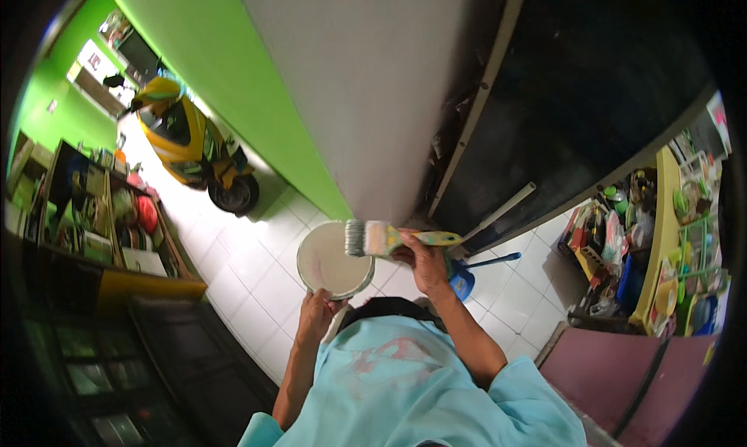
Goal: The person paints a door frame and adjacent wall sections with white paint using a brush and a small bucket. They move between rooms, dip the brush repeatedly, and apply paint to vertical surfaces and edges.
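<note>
My right hand [424,263] is closed round the handle of a wide paintbrush [381,238], whose grey bristles point left. The brush's handle is yellow and green with paint smears. Its bristles overlap the right side of a round bucket [331,262] holding pale, whitish paint; whether they touch the rim I cannot tell. My left hand [316,313] grips the bucket's near rim, keeping it in front of my body. A two-tone wall rises ahead, with a bright green strip [303,136] and a pale grey face [358,81].
A yellow scooter [175,132] stands at the far left. Shelves packed with goods [101,213] line the left side. At right are a dark panel [568,81], a blue dustpan [461,282], a pale pole [502,210] and cluttered shelves [661,245]. White tiles [253,272] cover the floor.
</note>
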Action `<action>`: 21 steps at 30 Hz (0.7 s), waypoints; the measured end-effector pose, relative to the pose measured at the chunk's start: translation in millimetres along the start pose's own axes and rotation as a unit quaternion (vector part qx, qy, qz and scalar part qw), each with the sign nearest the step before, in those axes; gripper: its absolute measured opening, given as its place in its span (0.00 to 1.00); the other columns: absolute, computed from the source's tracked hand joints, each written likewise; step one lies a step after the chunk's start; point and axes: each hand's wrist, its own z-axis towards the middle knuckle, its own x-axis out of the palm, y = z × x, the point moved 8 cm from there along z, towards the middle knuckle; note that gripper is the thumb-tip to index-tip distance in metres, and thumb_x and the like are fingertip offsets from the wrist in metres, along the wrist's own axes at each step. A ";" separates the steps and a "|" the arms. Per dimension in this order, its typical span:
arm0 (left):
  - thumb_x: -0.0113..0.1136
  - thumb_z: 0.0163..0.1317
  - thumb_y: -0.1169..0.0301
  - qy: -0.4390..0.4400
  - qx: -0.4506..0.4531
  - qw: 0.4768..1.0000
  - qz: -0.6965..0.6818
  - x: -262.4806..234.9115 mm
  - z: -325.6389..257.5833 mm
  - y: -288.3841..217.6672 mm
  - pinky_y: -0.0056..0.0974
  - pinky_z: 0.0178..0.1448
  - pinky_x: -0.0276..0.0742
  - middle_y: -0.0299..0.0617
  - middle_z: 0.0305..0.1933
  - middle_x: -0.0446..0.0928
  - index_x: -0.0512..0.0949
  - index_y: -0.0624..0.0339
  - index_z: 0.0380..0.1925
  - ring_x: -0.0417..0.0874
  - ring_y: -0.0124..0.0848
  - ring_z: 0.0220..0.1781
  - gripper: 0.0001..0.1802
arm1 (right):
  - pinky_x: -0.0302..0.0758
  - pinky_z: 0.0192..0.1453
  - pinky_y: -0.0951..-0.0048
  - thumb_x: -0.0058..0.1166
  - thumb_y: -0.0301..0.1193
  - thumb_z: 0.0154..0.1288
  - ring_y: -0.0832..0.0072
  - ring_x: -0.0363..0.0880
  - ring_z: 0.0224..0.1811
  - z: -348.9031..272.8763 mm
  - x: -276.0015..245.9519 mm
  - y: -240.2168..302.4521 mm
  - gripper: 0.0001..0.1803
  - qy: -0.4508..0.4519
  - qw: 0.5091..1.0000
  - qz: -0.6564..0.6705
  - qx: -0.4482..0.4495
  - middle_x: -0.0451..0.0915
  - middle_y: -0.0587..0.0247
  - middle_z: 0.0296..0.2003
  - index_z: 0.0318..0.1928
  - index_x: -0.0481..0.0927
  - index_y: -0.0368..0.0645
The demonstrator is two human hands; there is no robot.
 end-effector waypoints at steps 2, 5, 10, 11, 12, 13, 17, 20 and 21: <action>0.45 0.60 0.76 0.017 -0.013 1.000 0.002 -5.7 -0.7 -5.9 0.40 0.45 0.83 0.53 0.43 0.76 0.62 0.71 0.51 0.82 0.40 0.40 0.18 | 0.80 0.39 0.73 0.56 0.32 0.64 0.76 0.80 0.34 -7.9 -0.4 31.0 0.12 -0.034 0.995 0.063 -0.068 0.80 0.62 0.37 0.46 0.78 0.40; 0.45 0.59 0.76 0.040 -0.031 0.999 0.015 -14.5 2.3 -17.5 0.41 0.46 0.83 0.54 0.43 0.75 0.62 0.73 0.51 0.82 0.41 0.40 0.19 | 0.79 0.41 0.72 0.55 0.32 0.64 0.75 0.80 0.35 -16.2 20.5 82.4 0.13 -0.050 0.977 0.109 -0.175 0.79 0.61 0.39 0.47 0.77 0.41; 0.45 0.59 0.78 0.061 -0.054 0.996 0.046 -31.0 10.9 -33.1 0.41 0.50 0.82 0.55 0.45 0.75 0.59 0.72 0.54 0.83 0.43 0.41 0.22 | 0.78 0.43 0.73 0.55 0.32 0.64 0.73 0.80 0.36 -4.8 65.2 139.6 0.14 -0.060 0.947 0.167 -0.269 0.79 0.59 0.40 0.48 0.75 0.39; 0.46 0.61 0.75 0.065 -0.055 0.994 0.066 -36.4 12.0 -35.7 0.43 0.54 0.79 0.56 0.48 0.73 0.59 0.74 0.55 0.80 0.44 0.46 0.23 | 0.78 0.43 0.73 0.55 0.32 0.64 0.73 0.80 0.36 0.4 70.2 139.0 0.14 -0.065 0.946 0.164 -0.271 0.79 0.59 0.41 0.48 0.75 0.39; 0.46 0.62 0.73 0.069 -0.055 0.992 0.086 -42.0 12.6 -38.9 0.44 0.59 0.76 0.58 0.51 0.72 0.59 0.75 0.55 0.78 0.45 0.50 0.23 | 0.78 0.43 0.73 0.54 0.32 0.64 0.72 0.80 0.36 3.6 73.8 136.3 0.14 -0.069 0.946 0.162 -0.273 0.79 0.59 0.41 0.48 0.75 0.38; 0.47 0.64 0.70 0.072 -0.056 0.990 0.103 -46.8 12.4 -40.5 0.46 0.63 0.72 0.59 0.55 0.70 0.59 0.77 0.56 0.76 0.46 0.55 0.25 | 0.79 0.42 0.74 0.54 0.31 0.64 0.71 0.80 0.35 7.2 74.0 128.2 0.15 -0.079 0.951 0.139 -0.263 0.79 0.58 0.39 0.48 0.75 0.37; 0.46 0.62 0.73 0.082 -0.033 0.994 0.070 -67.9 8.2 -46.2 0.47 0.65 0.71 0.60 0.55 0.68 0.58 0.77 0.57 0.75 0.47 0.56 0.26 | 0.79 0.38 0.74 0.53 0.29 0.63 0.72 0.81 0.35 11.6 25.3 72.1 0.15 -0.184 0.961 0.038 -0.204 0.80 0.57 0.37 0.48 0.75 0.35; 0.47 0.61 0.73 0.060 -0.040 0.996 0.059 -87.6 11.2 -44.4 0.46 0.65 0.71 0.59 0.56 0.68 0.58 0.76 0.57 0.74 0.47 0.57 0.26 | 0.79 0.35 0.75 0.55 0.29 0.62 0.74 0.81 0.35 2.9 19.6 65.6 0.13 -0.199 0.954 0.039 -0.219 0.80 0.58 0.37 0.45 0.76 0.35; 0.47 0.61 0.73 0.057 -0.037 0.996 0.055 -89.8 7.7 -45.0 0.46 0.65 0.71 0.59 0.57 0.67 0.58 0.76 0.57 0.73 0.47 0.58 0.26 | 0.76 0.34 0.79 0.61 0.32 0.59 0.80 0.78 0.31 5.8 22.1 72.6 0.13 -0.197 0.953 0.004 -0.230 0.79 0.63 0.33 0.39 0.79 0.35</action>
